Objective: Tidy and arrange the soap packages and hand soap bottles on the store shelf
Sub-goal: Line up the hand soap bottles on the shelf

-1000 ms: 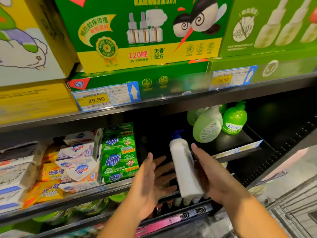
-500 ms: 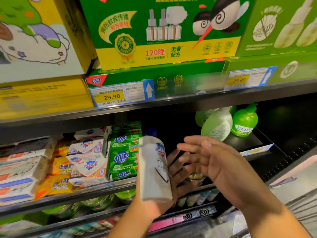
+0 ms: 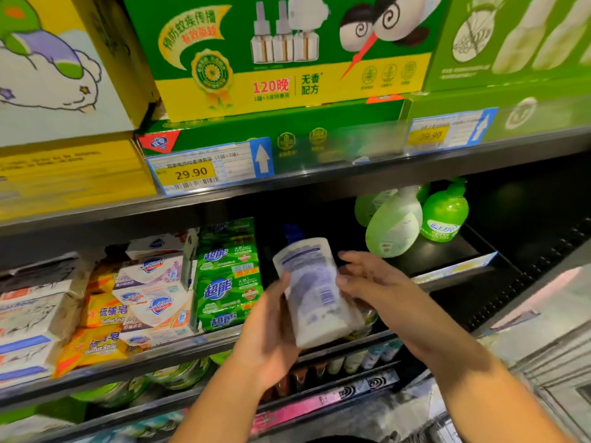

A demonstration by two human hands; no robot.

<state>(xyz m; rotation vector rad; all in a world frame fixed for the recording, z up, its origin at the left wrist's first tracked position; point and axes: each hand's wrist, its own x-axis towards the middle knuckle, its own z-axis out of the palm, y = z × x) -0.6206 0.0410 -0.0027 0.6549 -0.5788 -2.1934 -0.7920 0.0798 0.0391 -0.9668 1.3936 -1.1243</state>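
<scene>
The white plastic pump bottle with a blue pump head is in the air, just to the right of the stack of green soap packages and in front of the dark gap beside that stack. It is nearly upright, with the pump leaning a little to the left.

The left hand grips the lower half of the bottle: the thumb lies on the front and the other fingers go behind. The right hand is spread with its fingers almost straight, at the right side of the bottle. I cannot tell if it touches the bottle or is only just beside it; it holds nothing.

I judge the bottle to be stiff and smooth, so it may slip in a loose grip, and rather heavy if it is full. The wall is opaque, so the filling cannot be seen. It is better to hold the body around the middle and not the pump, which looks like the weak part.

Further right of the green stack, a black raised tray carries a bright green pump bottle and pale green bottles, all standing. Left of the stack, white soap packages and yellow soap packages are piled unevenly on the same dark shelf.
</scene>
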